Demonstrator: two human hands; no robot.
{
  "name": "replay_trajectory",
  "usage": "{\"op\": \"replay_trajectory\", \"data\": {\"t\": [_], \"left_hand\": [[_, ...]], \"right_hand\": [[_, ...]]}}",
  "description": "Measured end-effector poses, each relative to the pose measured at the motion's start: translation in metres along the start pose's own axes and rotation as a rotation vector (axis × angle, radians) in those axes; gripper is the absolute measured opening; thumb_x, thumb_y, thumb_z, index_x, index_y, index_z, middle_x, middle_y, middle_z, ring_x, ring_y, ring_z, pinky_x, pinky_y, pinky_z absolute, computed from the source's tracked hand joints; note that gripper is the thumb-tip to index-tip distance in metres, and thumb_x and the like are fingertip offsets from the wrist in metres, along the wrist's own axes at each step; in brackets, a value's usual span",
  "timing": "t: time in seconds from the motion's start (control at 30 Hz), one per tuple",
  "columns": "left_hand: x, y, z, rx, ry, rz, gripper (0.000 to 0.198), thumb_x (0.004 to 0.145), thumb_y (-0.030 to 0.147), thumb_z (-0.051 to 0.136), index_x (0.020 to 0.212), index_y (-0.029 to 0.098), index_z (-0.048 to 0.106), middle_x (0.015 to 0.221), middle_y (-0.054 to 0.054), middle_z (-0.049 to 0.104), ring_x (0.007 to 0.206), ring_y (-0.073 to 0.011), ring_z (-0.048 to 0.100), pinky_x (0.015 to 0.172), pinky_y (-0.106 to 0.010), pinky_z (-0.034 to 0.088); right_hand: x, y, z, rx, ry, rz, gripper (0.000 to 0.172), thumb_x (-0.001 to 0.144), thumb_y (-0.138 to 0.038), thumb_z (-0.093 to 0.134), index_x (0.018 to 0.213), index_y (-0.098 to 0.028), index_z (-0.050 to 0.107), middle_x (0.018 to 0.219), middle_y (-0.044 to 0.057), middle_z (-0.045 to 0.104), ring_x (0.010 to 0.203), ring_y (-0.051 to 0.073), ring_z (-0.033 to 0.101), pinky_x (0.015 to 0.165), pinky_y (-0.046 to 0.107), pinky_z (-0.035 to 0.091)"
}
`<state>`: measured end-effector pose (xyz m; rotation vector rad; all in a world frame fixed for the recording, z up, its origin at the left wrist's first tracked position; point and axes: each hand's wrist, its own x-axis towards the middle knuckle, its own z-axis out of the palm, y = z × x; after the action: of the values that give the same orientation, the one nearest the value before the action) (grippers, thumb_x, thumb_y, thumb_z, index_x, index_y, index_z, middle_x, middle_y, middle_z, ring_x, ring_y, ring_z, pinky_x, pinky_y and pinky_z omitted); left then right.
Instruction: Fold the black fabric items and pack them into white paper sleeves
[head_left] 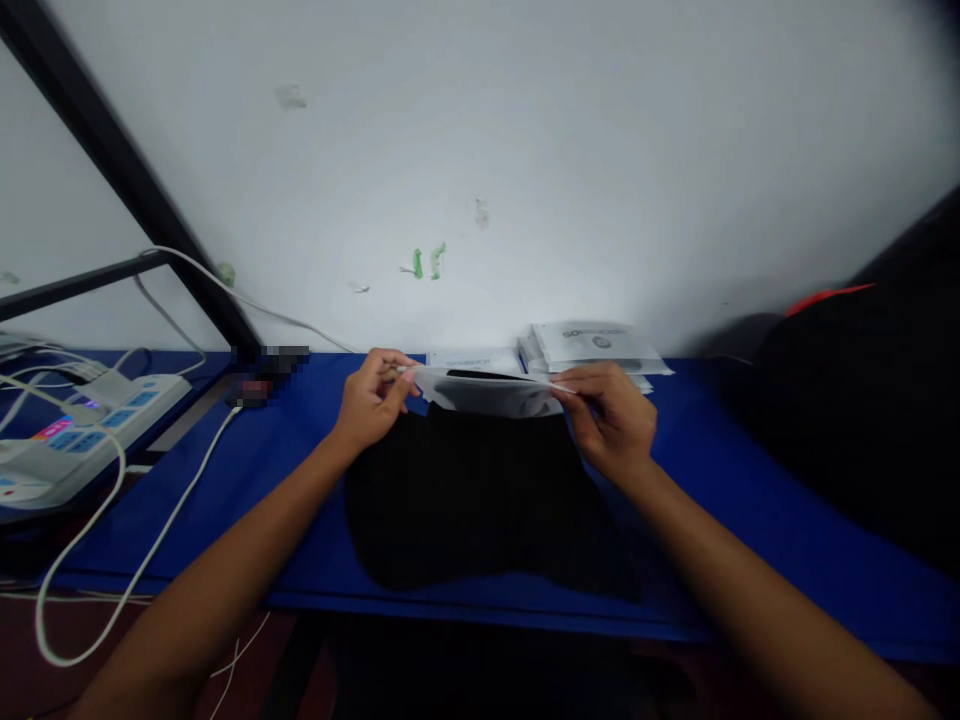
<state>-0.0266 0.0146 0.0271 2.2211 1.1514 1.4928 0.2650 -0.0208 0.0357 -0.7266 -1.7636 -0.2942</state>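
Note:
My left hand (371,400) and my right hand (611,415) each pinch one end of a thin white plastic bag (491,392), holding its mouth open above a blue table (720,480). A black cloth item (480,500) lies on the table just below the bag, and its top edge appears to reach into the bag's opening. Both hands are closed on the bag's rim, left at the left corner, right at the right corner.
A stack of white packets (596,345) lies against the white wall behind my hands. A white power strip (75,440) with white cables (135,570) sits at the left. A large black bag (877,420) with a red trim occupies the right.

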Motion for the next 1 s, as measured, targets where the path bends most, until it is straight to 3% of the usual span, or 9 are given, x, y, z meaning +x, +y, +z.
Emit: {"op": "replay_trajectory", "data": {"t": [0.07,0.17,0.3,0.4,0.63,0.73,0.83,0.93,1.0], "left_hand": [[-0.003,0.008,0.006,-0.082,0.03,-0.027,0.022,0.089,0.036,0.061,0.101,0.018,0.054,0.09,-0.005,0.068,0.064,-0.0118,0.064,0.055,-0.024,0.054],[-0.005,0.015,0.009,0.055,0.059,0.066,0.02,0.084,0.035,0.068,0.092,0.018,0.059,0.087,-0.003,0.066,0.068,-0.012,0.063,0.064,-0.026,0.056],[-0.011,0.013,0.015,0.397,-0.105,0.202,0.012,0.09,0.029,0.059,0.086,0.018,0.062,0.082,-0.001,0.066,0.065,-0.0108,0.061,0.06,-0.022,0.049],[-0.016,0.01,0.021,0.571,-0.162,0.24,0.019,0.094,0.026,0.051,0.08,0.018,0.062,0.076,0.0,0.068,0.061,-0.0103,0.061,0.052,-0.02,0.039],[-0.021,0.023,0.027,0.662,-0.062,0.368,0.025,0.096,0.027,0.047,0.078,0.017,0.062,0.067,-0.001,0.066,0.053,-0.0106,0.057,0.048,-0.022,0.033],[-0.023,0.029,0.029,0.676,-0.046,0.452,0.026,0.096,0.024,0.047,0.074,0.017,0.06,0.063,0.0,0.063,0.051,-0.0114,0.056,0.049,-0.024,0.035],[-0.025,0.034,0.031,0.686,-0.056,0.51,0.026,0.094,0.023,0.049,0.07,0.018,0.057,0.059,0.001,0.06,0.051,-0.0115,0.055,0.05,-0.024,0.038],[-0.026,0.04,0.032,0.689,-0.099,0.44,0.014,0.092,0.026,0.052,0.087,0.018,0.062,0.075,-0.002,0.067,0.063,-0.0145,0.061,0.052,-0.023,0.043],[-0.026,0.043,0.031,0.705,-0.178,0.345,0.024,0.088,0.027,0.056,0.11,0.018,0.061,0.105,-0.009,0.068,0.086,-0.0216,0.065,0.059,-0.026,0.05]], "right_hand": [[-0.003,0.002,0.002,0.035,-0.018,-0.045,0.014,0.087,-0.012,0.06,0.094,-0.024,0.059,0.092,0.006,0.07,0.084,0.021,0.067,0.072,0.037,0.054],[-0.008,0.011,0.005,0.092,-0.108,-0.061,0.019,0.084,-0.009,0.059,0.098,-0.022,0.058,0.102,0.009,0.068,0.096,0.022,0.065,0.081,0.041,0.054],[-0.013,0.026,0.011,0.099,-0.438,0.001,0.016,0.084,-0.008,0.051,0.093,-0.019,0.057,0.107,0.013,0.064,0.101,0.024,0.062,0.084,0.045,0.053],[-0.014,0.025,0.012,0.102,-0.651,-0.022,0.029,0.078,-0.005,0.048,0.103,-0.017,0.057,0.118,0.016,0.06,0.11,0.027,0.057,0.089,0.048,0.052],[-0.013,-0.021,0.021,0.136,-0.629,-0.247,0.043,0.087,-0.005,0.043,0.128,-0.015,0.049,0.125,0.017,0.06,0.117,0.025,0.056,0.092,0.046,0.053],[-0.019,-0.028,0.037,-0.053,-0.75,-0.119,0.052,0.086,-0.008,0.045,0.138,-0.011,0.041,0.131,0.022,0.056,0.122,0.03,0.054,0.095,0.049,0.051],[-0.024,-0.025,0.05,-0.201,-0.904,0.017,0.055,0.084,-0.01,0.051,0.138,-0.007,0.04,0.125,0.023,0.06,0.108,0.03,0.062,0.089,0.046,0.053],[-0.025,-0.019,0.054,-0.343,-0.951,-0.01,0.045,0.089,-0.007,0.047,0.134,-0.009,0.047,0.121,0.02,0.063,0.104,0.027,0.064,0.087,0.039,0.053],[-0.025,-0.016,0.052,-0.416,-0.915,-0.081,0.04,0.091,-0.007,0.045,0.13,-0.011,0.052,0.118,0.019,0.065,0.102,0.028,0.064,0.082,0.037,0.055]]}}
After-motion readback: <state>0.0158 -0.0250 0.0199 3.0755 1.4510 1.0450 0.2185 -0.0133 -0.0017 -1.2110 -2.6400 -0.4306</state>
